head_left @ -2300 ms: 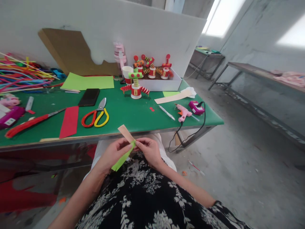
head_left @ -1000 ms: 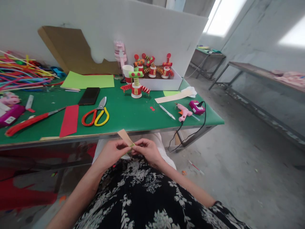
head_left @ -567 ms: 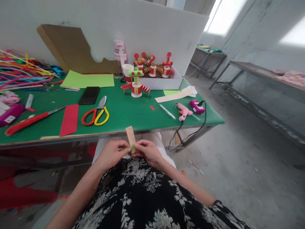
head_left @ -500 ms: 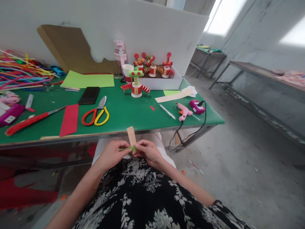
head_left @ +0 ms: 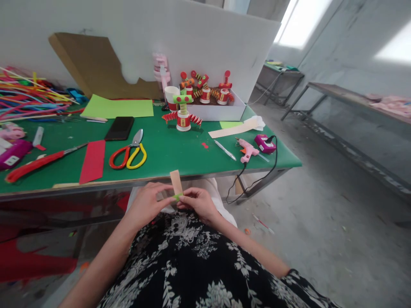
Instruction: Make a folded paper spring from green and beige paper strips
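Note:
Over my lap, just in front of the table edge, both hands meet at a beige paper strip point(head_left: 176, 182) and a small green paper piece point(head_left: 177, 196) crossing its lower end. My left hand point(head_left: 148, 202) touches the green piece with its thumb, and its index finger reaches to the beige strip's side. My right hand point(head_left: 198, 203) pinches the papers where they cross, thumb on top. The beige strip stands up above the fingers. Its lower end is hidden by the hands.
On the green table point(head_left: 160, 149) lie scissors point(head_left: 128, 155), red paper point(head_left: 93, 161), a phone point(head_left: 120, 128), a pen point(head_left: 225, 150) and a pink glue gun point(head_left: 247, 149) with a hanging cord. A paper-cup figure point(head_left: 183, 119) stands before a white box point(head_left: 221, 112) of similar figures.
My left hand's index finger has lifted from the green piece up toward the beige strip, so its fingers are further apart. More of the green piece shows crosswise; my right hand has barely moved.

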### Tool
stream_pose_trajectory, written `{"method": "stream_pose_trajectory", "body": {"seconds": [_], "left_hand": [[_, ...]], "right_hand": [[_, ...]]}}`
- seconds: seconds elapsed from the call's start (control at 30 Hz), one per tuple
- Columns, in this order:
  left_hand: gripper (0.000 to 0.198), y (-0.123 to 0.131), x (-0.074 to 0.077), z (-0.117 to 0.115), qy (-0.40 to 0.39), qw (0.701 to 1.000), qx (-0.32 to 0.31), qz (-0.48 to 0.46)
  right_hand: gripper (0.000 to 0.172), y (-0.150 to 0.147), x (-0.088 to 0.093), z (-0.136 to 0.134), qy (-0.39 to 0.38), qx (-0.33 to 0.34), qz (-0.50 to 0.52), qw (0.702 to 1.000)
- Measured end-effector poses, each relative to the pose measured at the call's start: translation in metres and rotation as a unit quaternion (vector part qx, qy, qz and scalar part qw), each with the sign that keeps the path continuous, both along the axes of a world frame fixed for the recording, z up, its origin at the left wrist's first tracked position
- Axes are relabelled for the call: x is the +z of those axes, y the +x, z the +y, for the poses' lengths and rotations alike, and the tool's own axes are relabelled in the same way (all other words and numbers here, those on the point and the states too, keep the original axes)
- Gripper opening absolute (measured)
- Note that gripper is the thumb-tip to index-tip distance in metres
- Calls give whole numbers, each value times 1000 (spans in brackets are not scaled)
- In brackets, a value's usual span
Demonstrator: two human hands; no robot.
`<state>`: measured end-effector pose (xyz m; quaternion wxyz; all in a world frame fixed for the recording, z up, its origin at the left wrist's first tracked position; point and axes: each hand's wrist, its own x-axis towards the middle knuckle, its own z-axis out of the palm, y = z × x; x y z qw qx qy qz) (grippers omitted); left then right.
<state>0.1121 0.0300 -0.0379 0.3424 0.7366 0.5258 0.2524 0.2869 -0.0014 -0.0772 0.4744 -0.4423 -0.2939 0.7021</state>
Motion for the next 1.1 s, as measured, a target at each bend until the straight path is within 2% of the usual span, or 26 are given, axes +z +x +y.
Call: {"method": "stream_pose_trajectory", "body": {"seconds": [0.1, 0.4, 0.5, 0.57, 0.67, 0.77, 0.97, 1.1], "left_hand": [[23, 3, -5, -1, 55, 998, 10, -2], [23, 6, -18, -5, 91, 994, 12, -55], [23, 5, -19, -6, 130, 989, -11, -68], [22, 2, -19, -6, 190, 979, -43, -55], [24, -2, -17, -7, 297, 948, -110, -10], [30, -5, -15, -7, 369, 915, -160, 36], [34, -10, -16, -3, 415, 887, -186, 75], [42, -11, -16, -5, 392, 898, -182, 83]], "right_hand": [[41, -1, -1, 0, 9, 10, -12, 1000], [46, -3, 3, -1, -6, 30, 16, 999], [44, -3, 3, -2, -11, 30, 26, 999], [41, -3, 3, -2, -10, 22, 30, 999], [32, -3, 6, -2, -5, 8, 31, 999], [25, -3, 12, -2, -9, 1, 27, 1000], [29, -1, 19, -4, -25, -6, 52, 998], [36, 2, 19, -3, 2, -19, 41, 999]]}}
